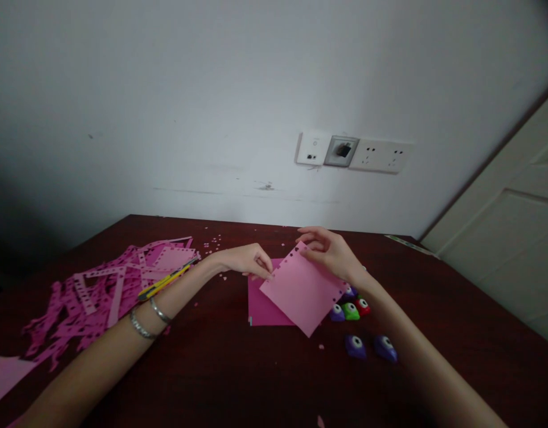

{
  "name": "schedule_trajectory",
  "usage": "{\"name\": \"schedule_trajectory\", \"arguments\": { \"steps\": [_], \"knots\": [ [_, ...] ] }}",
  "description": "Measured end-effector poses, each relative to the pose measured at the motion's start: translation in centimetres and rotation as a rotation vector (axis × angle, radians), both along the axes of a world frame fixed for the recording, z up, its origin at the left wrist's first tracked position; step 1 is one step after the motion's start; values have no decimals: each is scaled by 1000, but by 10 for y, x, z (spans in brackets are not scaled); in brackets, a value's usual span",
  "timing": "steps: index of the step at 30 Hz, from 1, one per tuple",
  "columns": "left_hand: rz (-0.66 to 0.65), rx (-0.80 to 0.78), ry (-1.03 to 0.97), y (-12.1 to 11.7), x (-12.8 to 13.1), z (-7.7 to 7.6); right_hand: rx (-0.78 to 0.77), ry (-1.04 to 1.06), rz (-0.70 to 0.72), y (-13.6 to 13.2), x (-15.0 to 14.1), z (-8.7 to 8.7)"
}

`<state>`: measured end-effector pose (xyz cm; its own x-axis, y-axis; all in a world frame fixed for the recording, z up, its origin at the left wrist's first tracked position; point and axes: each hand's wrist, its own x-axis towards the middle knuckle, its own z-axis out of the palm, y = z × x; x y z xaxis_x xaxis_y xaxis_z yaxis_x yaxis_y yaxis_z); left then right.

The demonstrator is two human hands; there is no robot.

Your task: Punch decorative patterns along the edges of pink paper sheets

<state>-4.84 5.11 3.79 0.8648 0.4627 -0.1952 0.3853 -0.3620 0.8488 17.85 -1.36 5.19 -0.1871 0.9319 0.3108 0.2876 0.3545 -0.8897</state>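
Observation:
Both hands hold a light pink sheet of paper (307,288), turned so a corner points toward me. Small punched holes run along its upper left edge and near its right corner. My left hand (256,261) pinches the sheet's left side. My right hand (330,252) grips the top corner, thumb in front and fingers behind. Beneath it lies a darker pink sheet (269,312), partly covered. Close to my right forearm sit several small craft punches, among them a green punch (350,311), a red punch (363,307) and a purple punch (355,346).
Pink punched strips (100,291) are heaped on the left of the dark table (238,380). A yellow utility knife (167,282) lies beside my left forearm. Another pink sheet (4,374) is at the near left. Tiny cut-outs are scattered about. Wall sockets (376,156) are behind.

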Motion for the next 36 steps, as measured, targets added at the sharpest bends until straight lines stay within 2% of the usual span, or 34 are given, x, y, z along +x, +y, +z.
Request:
{"name": "schedule_trajectory", "arguments": {
  "steps": [3,6,10,12,14,18,20,22,24,25,27,30,33,36],
  "knots": [
    [50,9,-56,1,-1,2,29,2,-93,1,5,3],
    [160,25,-165,5,-4,6,76,-2,-286,5,17,6],
    [406,23,-384,10,-5,7,189,-62,-532,12,38,7],
    [538,5,-512,10,-1,4,185,-74,-598,13,41,6],
    [643,-32,-634,8,7,-1,68,-34,-529,12,35,5],
    [732,-177,-765,-4,23,-8,-267,98,-232,5,7,2],
    [742,-242,-782,-11,29,-10,-328,142,-162,2,-4,-1],
    [746,-274,-792,-15,32,-11,-330,160,-159,2,-9,-3],
    [756,-285,-807,-18,33,-11,-238,98,-203,2,-8,-6],
    [765,-290,-817,-20,33,-10,-138,28,-241,1,-7,-7],
    [789,-308,-835,-22,34,-8,133,-167,-298,-1,-7,-9],
    [800,-357,-836,-29,36,-5,482,-432,-270,-7,-12,-9],
    [751,-381,-811,-38,39,-2,591,-506,-193,-12,-18,-7],
    [682,-281,-753,-46,40,4,561,-437,-175,-14,-19,-4]
  ]
}}
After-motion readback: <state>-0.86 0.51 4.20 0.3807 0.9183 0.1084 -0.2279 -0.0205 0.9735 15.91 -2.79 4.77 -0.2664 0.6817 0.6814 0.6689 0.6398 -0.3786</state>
